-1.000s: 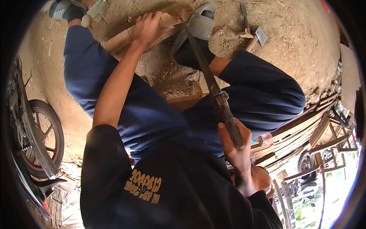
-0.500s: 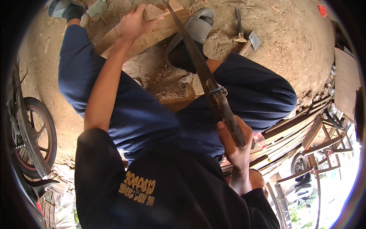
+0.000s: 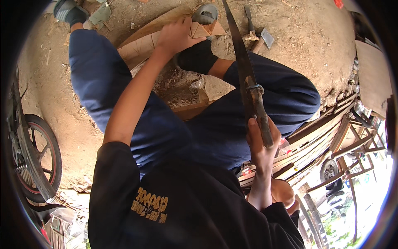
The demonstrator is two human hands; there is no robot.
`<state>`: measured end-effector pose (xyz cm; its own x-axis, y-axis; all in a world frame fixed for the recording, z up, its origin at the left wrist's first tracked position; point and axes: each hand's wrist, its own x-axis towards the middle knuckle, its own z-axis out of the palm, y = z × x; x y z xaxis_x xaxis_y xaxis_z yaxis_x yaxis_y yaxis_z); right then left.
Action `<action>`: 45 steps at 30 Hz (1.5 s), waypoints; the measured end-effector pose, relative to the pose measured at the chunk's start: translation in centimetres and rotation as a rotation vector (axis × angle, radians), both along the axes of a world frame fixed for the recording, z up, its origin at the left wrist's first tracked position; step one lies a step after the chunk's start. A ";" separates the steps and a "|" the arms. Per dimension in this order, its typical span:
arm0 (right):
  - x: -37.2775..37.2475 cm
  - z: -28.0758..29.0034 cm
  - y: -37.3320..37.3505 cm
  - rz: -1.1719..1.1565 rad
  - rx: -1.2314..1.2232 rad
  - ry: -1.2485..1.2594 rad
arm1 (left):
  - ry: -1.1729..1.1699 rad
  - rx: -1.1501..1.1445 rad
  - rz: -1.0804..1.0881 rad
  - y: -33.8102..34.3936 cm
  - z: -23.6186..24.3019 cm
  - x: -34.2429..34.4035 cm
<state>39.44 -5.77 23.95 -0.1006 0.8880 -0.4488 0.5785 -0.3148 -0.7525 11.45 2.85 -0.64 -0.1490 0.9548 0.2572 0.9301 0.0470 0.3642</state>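
Note:
My right hand [image 3: 264,143] is wrapped round the wooden handle of a handsaw [image 3: 239,45]. Its dark toothed blade points up and away, over my right leg, apart from the wood. Out in front, my left hand [image 3: 177,39] grips a wooden board [image 3: 139,49] from above, thumb stretched toward the right end. Lines marked in triangles run along the board's face, and notched cuts show near that end. Part of the board is hidden under my hand, and my right foot in a grey slipper [image 3: 205,14] is beside it.
A hammer-like tool [image 3: 250,25] and a flat-bladed tool [image 3: 266,38] lie on the dirt floor beyond my right knee. Wooden strips [image 3: 319,143] are stacked at right, near a wooden frame [image 3: 358,155]. A motorcycle wheel [image 3: 41,153] stands at left. A second plank [image 3: 157,25] lies behind the board.
My left hand and the board have shifted right and nearer, the board turning to lie more crosswise. The saw has swung to the right and stands more upright in my right hand.

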 end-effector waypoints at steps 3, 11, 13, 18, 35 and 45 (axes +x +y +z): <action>-0.7 -1.1 -0.1 -0.010 -0.004 0.026 | -0.021 -0.089 0.002 0.4 0.4 0.1; -2.6 -4.8 1.3 0.080 0.051 0.040 | 0.045 0.151 0.009 0.2 -0.1 -0.8; -2.7 -5.5 1.9 0.064 0.057 0.069 | 0.061 0.115 0.041 0.8 1.1 -1.2; -4.1 -6.1 4.0 0.112 0.069 0.108 | 0.090 -0.002 0.109 2.4 0.7 -2.9; -7.6 -7.8 8.9 0.243 0.088 0.095 | 0.134 -0.051 0.108 2.5 -1.3 -1.8; -6.4 -4.8 7.3 0.259 -0.029 0.001 | 0.157 -0.038 0.118 2.7 -1.8 -2.0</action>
